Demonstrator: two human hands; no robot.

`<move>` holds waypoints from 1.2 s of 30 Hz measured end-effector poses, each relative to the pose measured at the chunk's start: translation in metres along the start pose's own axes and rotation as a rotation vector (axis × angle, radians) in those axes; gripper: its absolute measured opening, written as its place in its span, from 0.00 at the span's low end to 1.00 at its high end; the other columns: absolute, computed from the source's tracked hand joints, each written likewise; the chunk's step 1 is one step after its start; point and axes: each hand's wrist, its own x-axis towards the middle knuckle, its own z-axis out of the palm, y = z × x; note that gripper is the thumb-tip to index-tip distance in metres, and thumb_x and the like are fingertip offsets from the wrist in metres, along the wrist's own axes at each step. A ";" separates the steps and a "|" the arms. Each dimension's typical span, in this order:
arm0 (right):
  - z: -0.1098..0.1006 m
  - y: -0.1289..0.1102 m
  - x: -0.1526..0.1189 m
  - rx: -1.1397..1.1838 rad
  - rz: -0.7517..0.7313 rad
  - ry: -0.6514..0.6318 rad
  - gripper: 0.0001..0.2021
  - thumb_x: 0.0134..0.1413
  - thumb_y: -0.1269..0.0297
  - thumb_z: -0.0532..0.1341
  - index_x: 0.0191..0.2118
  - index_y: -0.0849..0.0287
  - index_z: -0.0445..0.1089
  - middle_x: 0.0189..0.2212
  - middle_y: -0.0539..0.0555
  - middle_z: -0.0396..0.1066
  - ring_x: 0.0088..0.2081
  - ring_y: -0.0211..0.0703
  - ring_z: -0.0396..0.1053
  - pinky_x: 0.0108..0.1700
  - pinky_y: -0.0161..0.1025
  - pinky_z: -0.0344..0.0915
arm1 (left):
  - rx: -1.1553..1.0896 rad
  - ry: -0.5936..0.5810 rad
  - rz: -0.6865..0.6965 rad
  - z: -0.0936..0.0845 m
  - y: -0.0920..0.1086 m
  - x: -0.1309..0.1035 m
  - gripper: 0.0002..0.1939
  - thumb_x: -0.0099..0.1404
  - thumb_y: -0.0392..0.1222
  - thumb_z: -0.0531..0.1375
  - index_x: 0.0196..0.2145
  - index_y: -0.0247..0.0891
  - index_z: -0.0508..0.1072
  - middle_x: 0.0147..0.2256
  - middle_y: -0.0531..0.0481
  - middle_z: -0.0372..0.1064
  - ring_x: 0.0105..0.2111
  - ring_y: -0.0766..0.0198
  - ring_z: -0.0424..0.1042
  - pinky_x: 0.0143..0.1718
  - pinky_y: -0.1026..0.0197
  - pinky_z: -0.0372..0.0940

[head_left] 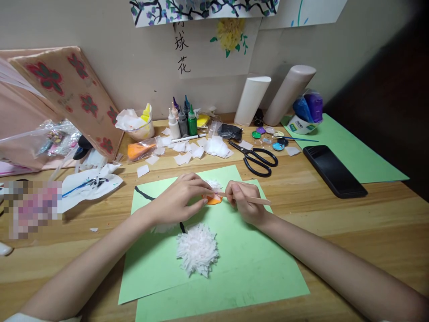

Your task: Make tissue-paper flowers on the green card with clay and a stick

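Note:
My right hand (246, 201) is closed around a pink modelling tool (258, 201), its tip reaching left onto a flat orange clay piece (215, 201). My left hand (182, 197) lies over the green paper (161, 264), fingers stretched out, with thumb and fingertips at the left edge of the orange clay. Behind the clay, a white tissue flower (214, 184) shows in part. Below my hands sits a larger fluffy white tissue flower (197, 249) beside a short black stem. Another white tuft and part of a black branch (143, 192) are covered by my left hand.
Behind the paper lie black scissors (253, 157), scattered white paper squares (187, 156) and bagged orange clay (140, 150). Paint bottles (182, 123) stand near the wall. A phone (335, 171) is at the right; a paint-stained tissue (90, 185) and painted cardboard (77, 98) at the left.

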 end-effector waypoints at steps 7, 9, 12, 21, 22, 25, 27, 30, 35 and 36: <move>0.000 0.001 0.000 0.007 0.045 -0.024 0.22 0.66 0.58 0.42 0.22 0.57 0.57 0.18 0.48 0.58 0.22 0.35 0.58 0.28 0.35 0.55 | 0.032 0.111 -0.160 0.000 -0.006 0.000 0.12 0.66 0.42 0.50 0.33 0.36 0.71 0.38 0.46 0.66 0.37 0.61 0.66 0.39 0.57 0.61; 0.000 0.002 0.000 0.012 0.068 -0.045 0.22 0.66 0.58 0.42 0.22 0.57 0.58 0.17 0.47 0.58 0.21 0.35 0.58 0.28 0.35 0.55 | 0.061 0.137 -0.302 0.002 -0.013 0.000 0.13 0.67 0.43 0.49 0.30 0.36 0.68 0.33 0.47 0.66 0.32 0.62 0.65 0.34 0.59 0.60; 0.000 0.003 0.001 0.029 0.152 -0.078 0.21 0.66 0.57 0.43 0.23 0.57 0.58 0.17 0.47 0.57 0.21 0.34 0.57 0.27 0.34 0.55 | 0.099 0.106 -0.415 0.002 -0.023 0.000 0.13 0.66 0.46 0.51 0.29 0.37 0.68 0.30 0.49 0.67 0.29 0.62 0.65 0.29 0.61 0.57; 0.001 0.003 0.003 0.033 0.192 -0.092 0.22 0.65 0.54 0.44 0.22 0.57 0.58 0.16 0.46 0.58 0.21 0.34 0.58 0.26 0.33 0.55 | -0.077 0.042 -0.397 0.000 -0.044 0.000 0.09 0.60 0.45 0.59 0.29 0.36 0.70 0.28 0.51 0.69 0.27 0.66 0.65 0.28 0.64 0.58; 0.000 0.003 0.003 0.015 0.158 -0.088 0.22 0.65 0.54 0.43 0.22 0.57 0.58 0.16 0.46 0.58 0.21 0.34 0.57 0.27 0.34 0.55 | -0.088 0.044 -0.395 0.001 -0.045 0.000 0.09 0.60 0.45 0.59 0.29 0.36 0.70 0.28 0.51 0.69 0.27 0.66 0.65 0.28 0.64 0.58; 0.001 0.003 0.001 0.002 0.126 -0.076 0.22 0.66 0.55 0.43 0.22 0.57 0.58 0.16 0.46 0.58 0.21 0.34 0.57 0.27 0.34 0.55 | -0.102 0.054 -0.397 0.002 -0.046 0.000 0.09 0.60 0.45 0.60 0.29 0.36 0.70 0.27 0.51 0.69 0.27 0.67 0.65 0.28 0.64 0.58; 0.001 0.003 0.002 0.018 0.171 -0.077 0.22 0.65 0.54 0.44 0.22 0.57 0.58 0.16 0.46 0.58 0.20 0.34 0.57 0.26 0.33 0.55 | -0.101 0.062 -0.397 0.002 -0.046 0.000 0.10 0.60 0.45 0.60 0.28 0.36 0.70 0.27 0.51 0.69 0.26 0.67 0.65 0.28 0.64 0.58; 0.003 0.003 0.004 0.062 0.259 -0.052 0.22 0.65 0.54 0.44 0.22 0.57 0.58 0.16 0.47 0.59 0.20 0.34 0.58 0.25 0.33 0.55 | -0.107 0.066 -0.397 0.002 -0.046 0.000 0.10 0.60 0.46 0.60 0.28 0.36 0.71 0.27 0.51 0.69 0.26 0.67 0.65 0.27 0.64 0.57; 0.002 0.003 0.003 0.058 0.232 -0.044 0.22 0.65 0.54 0.45 0.22 0.58 0.58 0.16 0.46 0.58 0.20 0.34 0.57 0.25 0.33 0.55 | -0.105 0.064 -0.400 0.002 -0.048 0.000 0.10 0.59 0.46 0.60 0.29 0.36 0.71 0.26 0.51 0.69 0.26 0.67 0.65 0.27 0.64 0.57; 0.002 0.003 0.002 0.047 0.199 -0.040 0.22 0.65 0.54 0.44 0.22 0.58 0.58 0.16 0.47 0.58 0.20 0.34 0.57 0.26 0.34 0.55 | -0.105 0.062 -0.400 0.003 -0.048 0.000 0.10 0.59 0.46 0.60 0.29 0.36 0.71 0.26 0.51 0.69 0.26 0.67 0.65 0.27 0.64 0.57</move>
